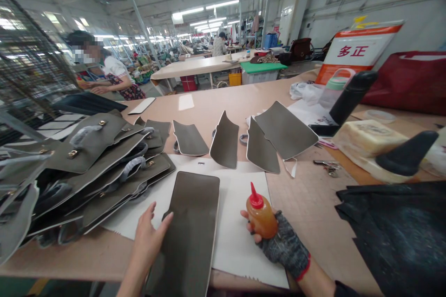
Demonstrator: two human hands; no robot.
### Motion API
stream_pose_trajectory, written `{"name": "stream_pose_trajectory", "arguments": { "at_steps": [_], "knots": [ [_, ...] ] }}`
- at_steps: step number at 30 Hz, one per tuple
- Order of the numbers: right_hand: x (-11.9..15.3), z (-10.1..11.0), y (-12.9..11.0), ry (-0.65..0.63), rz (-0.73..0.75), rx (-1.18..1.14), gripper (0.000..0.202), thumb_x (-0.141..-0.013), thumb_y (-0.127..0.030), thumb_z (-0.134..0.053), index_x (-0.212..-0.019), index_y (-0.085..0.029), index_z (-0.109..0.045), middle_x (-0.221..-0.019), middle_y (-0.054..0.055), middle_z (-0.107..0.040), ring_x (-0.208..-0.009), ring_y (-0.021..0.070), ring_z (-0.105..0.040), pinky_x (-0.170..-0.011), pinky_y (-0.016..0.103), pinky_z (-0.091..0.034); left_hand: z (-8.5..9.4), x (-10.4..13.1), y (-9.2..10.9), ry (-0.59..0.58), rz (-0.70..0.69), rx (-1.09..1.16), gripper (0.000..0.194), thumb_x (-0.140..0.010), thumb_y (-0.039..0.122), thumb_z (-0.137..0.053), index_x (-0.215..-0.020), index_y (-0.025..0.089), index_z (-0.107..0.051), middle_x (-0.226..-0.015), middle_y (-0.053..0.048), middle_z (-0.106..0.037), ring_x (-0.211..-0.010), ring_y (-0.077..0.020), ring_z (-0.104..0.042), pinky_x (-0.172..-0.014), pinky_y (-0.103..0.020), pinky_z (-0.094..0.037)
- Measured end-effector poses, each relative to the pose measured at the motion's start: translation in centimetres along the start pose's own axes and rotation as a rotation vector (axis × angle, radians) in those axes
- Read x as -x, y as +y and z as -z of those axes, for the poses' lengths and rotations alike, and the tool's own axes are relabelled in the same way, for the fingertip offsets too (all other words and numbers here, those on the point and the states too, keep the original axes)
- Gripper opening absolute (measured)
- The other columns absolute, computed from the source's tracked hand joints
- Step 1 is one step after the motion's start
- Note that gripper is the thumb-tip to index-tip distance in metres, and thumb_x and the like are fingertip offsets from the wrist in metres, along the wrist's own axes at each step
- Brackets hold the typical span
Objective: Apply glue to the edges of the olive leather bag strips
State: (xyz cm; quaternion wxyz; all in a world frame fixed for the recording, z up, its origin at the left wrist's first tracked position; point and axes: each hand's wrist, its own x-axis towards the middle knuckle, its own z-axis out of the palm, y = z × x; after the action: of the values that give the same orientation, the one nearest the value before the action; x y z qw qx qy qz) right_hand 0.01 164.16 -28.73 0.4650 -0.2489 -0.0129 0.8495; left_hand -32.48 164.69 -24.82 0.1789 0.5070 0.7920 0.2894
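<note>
A long dark olive panel [195, 222] with pale edges lies over a white sheet [240, 246] and reaches the table's front edge. My left hand [151, 232] is bare, its fingers spread, beside the panel's left edge with the thumb over it; it holds nothing. To the right of the panel, my right hand [275, 241], in a grey fingerless glove with a red cuff, is wrapped round a squeeze bottle [261, 216] of amber liquid. The bottle's red nozzle points up. A small metal piece [201, 163] lies beyond the panel.
Olive bag pieces with wrapped handles [94, 148] are heaped at left. Curved olive panels [225, 141] stand in a row behind the sheet. At right are a black phone stand [348, 102], a yellowish block [372, 137] and black sheets [400, 232]. A person [114, 74] is at far left.
</note>
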Motion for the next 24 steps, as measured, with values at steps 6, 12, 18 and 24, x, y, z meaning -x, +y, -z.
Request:
{"name": "stream_pose_trajectory", "arguments": {
  "at_steps": [6, 12, 18, 24],
  "knots": [
    [0.0, -0.4, -0.1, 0.022, -0.054, 0.053, 0.047, -0.062, -0.044, -0.072, -0.097, -0.014, -0.065, -0.1, 0.016, -0.068, -0.072, 0.0247, -0.067, -0.045, 0.023, -0.049, -0.6, -0.2, 0.6, -0.295, 0.063, 0.088, 0.052, -0.066, 0.054, -0.052, -0.101, 0.016, -0.05, -0.095, -0.009, -0.065, -0.091, -0.0266, -0.061, -0.08, -0.037, -0.048],
    [-0.7, 0.6, -1.1, 0.225, 0.089, 0.099, 0.028, -0.077, -0.035, -0.059, -0.096, -0.016, -0.062, -0.08, 0.011, -0.072, -0.071, 0.027, -0.068, -0.048, 0.028, -0.05, 3.3, 4.1, 7.1, -0.136, -0.127, -0.357, 0.022, -0.081, 0.04, -0.038, -0.091, 0.024, -0.049, -0.086, -0.004, -0.065, -0.078, -0.0217, -0.063, -0.068, -0.031, -0.046],
    [-0.2, 1.1, -2.2, 0.136, 0.036, -0.019, 0.032, -0.081, -0.036, -0.047, -0.091, -0.012, -0.065, -0.086, 0.013, -0.071, -0.075, 0.0224, -0.067, -0.051, 0.025, -0.05, 1.4, 7.2, 10.5, -0.144, -0.293, -0.741, 0.016, -0.084, 0.021, -0.037, -0.084, 0.023, -0.053, -0.084, -0.003, -0.062, -0.084, -0.0193, -0.061, -0.07, -0.029, -0.045],
    [0.0, 1.9, -2.2, 0.099, 0.034, -0.029, 0.033, -0.079, -0.036, -0.051, -0.091, -0.011, -0.067, -0.085, 0.013, -0.071, -0.072, 0.0223, -0.067, -0.05, 0.026, -0.05, 1.0, 3.7, 7.4, -0.187, -0.166, -0.803, 0.032, -0.086, 0.019, -0.032, -0.114, 0.017, -0.048, -0.098, -0.01, -0.064, -0.093, -0.023, -0.061, -0.076, -0.033, -0.045]
  ]
}}
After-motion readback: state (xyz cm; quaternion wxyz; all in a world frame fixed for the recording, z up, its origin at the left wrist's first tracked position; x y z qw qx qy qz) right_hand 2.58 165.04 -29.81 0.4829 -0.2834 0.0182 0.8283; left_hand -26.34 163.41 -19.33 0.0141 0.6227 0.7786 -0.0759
